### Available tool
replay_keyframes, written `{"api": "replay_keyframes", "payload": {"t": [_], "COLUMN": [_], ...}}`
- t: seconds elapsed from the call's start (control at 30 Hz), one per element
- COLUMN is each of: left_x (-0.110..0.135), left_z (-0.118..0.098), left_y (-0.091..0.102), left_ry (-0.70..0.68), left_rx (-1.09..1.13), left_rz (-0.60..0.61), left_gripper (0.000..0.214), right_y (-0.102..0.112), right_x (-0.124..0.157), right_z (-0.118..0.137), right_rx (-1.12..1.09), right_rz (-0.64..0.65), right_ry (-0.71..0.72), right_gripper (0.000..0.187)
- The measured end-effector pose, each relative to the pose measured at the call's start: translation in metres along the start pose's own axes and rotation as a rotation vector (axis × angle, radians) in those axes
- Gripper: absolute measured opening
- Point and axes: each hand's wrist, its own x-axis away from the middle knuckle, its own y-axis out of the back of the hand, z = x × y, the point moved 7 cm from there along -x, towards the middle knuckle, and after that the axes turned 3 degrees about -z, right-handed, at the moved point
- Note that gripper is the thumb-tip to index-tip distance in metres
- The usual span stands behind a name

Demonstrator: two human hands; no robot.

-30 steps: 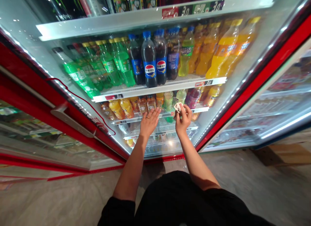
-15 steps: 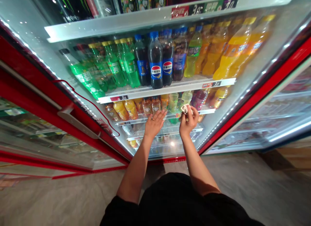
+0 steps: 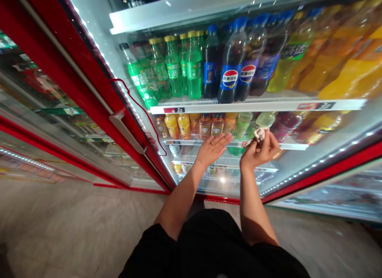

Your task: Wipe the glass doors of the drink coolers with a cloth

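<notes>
My left hand (image 3: 213, 148) is spread nearly flat, with a ring on one finger. Nothing is in it. It lies in front of the lower shelf, over the small brown-drink bottles (image 3: 205, 126); whether it touches glass I cannot tell. My right hand (image 3: 260, 152) pinches a crumpled whitish cloth (image 3: 262, 134) between thumb and fingers. The cloth is before a pale green bottle (image 3: 265, 119). Behind both hands stands the lit drinks cooler, its white shelf edge (image 3: 256, 106) above them.
Green bottles (image 3: 193, 75), Pepsi bottles (image 3: 231, 71) and orange soda bottles (image 3: 352, 67) line the shelf above. A red door frame with a metal handle (image 3: 128, 132) stands at left, and a red cord (image 3: 145, 110) hangs beside it. Grey floor (image 3: 89, 226) lies below.
The view has turned left and come closer, so the shelves appear shifted right. My right hand and the cloth are a little farther from my left hand, which stays flat.
</notes>
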Motion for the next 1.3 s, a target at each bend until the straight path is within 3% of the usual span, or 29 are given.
{"api": "replay_keyframes", "payload": {"t": [0.13,0.3,0.5,0.63,0.73,0.93,1.1,1.2,1.3], "left_x": [-0.001,-0.001,-0.002,0.005,0.022,0.061,0.061,0.057,0.056], "left_z": [-0.001,-0.003,-0.002,0.001,0.014,0.061,0.09,0.092,0.089], "left_y": [0.001,-0.001,0.004,0.017,0.022,0.008,0.003,0.0,0.001], "left_ry": [0.008,0.02,0.007,-0.036,-0.038,0.015,0.065,0.053,0.04], "left_rx": [0.024,0.051,0.015,0.041,0.059,0.039,0.044,0.059,0.02], "left_rz": [-0.019,-0.058,-0.032,-0.032,-0.055,-0.059,-0.076,-0.097,-0.192], "left_gripper": [0.074,0.075,0.078,0.078,0.077,0.084,0.08,0.081,0.074], "right_y": [0.0,0.0,0.002,0.001,0.003,0.001,-0.013,-0.01,-0.01], "right_x": [-0.004,0.004,0.005,0.01,0.012,0.005,0.018,0.023,0.021], "right_z": [0.001,-0.001,0.004,0.014,0.011,0.01,0.038,0.042,0.037], "right_rx": [-0.011,-0.02,0.0,-0.027,-0.052,0.022,-0.009,-0.02,0.045], "right_rz": [-0.006,0.192,0.081,0.157,0.234,0.1,0.212,0.2,0.147], "right_ry": [0.018,0.066,-0.009,0.054,0.065,-0.038,0.041,0.078,0.018], "right_gripper": [0.046,0.046,0.046,0.047,0.048,0.048,0.049,0.049,0.048]}}
